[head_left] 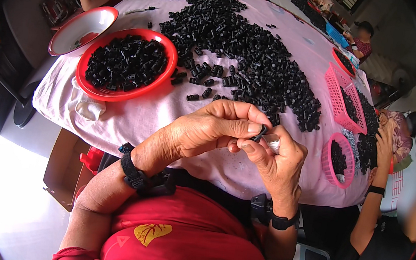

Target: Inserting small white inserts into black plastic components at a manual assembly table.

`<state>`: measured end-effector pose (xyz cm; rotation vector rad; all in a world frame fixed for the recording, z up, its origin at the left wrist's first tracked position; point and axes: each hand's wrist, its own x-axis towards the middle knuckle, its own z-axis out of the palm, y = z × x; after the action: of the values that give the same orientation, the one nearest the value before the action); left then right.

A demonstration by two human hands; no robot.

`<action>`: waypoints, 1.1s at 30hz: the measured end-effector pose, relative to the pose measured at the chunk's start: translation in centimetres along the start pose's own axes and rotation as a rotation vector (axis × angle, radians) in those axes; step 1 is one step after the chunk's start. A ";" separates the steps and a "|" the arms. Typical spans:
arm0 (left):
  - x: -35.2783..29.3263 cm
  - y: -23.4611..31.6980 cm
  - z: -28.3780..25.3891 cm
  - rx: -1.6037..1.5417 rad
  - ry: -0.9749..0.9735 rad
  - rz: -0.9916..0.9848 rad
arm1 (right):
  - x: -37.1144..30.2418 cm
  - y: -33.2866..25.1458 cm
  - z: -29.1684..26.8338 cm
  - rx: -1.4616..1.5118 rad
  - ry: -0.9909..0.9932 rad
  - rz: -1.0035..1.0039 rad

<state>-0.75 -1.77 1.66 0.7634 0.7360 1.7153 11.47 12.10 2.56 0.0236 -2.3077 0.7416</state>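
In front of my chest, both hands are brought together over the table's near edge. My left hand [208, 130] pinches a small black plastic part [259, 133] between thumb and forefinger. Fingers closed, my right hand [283, 160] meets the left at that part, with a small whitish, partly clear piece [272, 143] tucked in its grip. What exactly the fingertips touch is partly hidden. Just beyond them spreads a big heap of small black cylindrical parts [250, 41]. To the left, a red basin [171, 73] is filled with similar black parts.
A pinkish cloth [116, 118] covers the table. A white red-rimmed basin [74, 35] stands at the left edge. On the right are a pink rectangular basket [339, 97] and a round pink basket [329, 165]. Co-workers sit around; one person's arm [373, 202] reaches in at right.
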 end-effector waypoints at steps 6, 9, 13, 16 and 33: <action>0.0 0.0 0.0 -0.003 -0.007 -0.009 | 0.0 0.0 0.1 0.024 -0.014 0.003; -0.1 0.1 0.1 -0.010 -0.013 -0.005 | 0.0 -0.1 -0.1 0.031 -0.014 0.000; 0.0 0.1 0.0 0.004 -0.003 -0.005 | -0.1 0.2 0.0 0.025 -0.011 -0.001; -0.1 0.0 -0.1 0.002 -0.003 -0.003 | 0.0 0.1 0.1 0.032 -0.016 -0.007; 0.1 0.1 -0.5 0.017 0.066 0.026 | -0.3 -0.5 0.1 0.126 0.067 -0.095</action>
<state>-1.24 -1.72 1.49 0.7339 0.7899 1.7667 11.73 11.53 2.58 0.1626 -2.1779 0.8249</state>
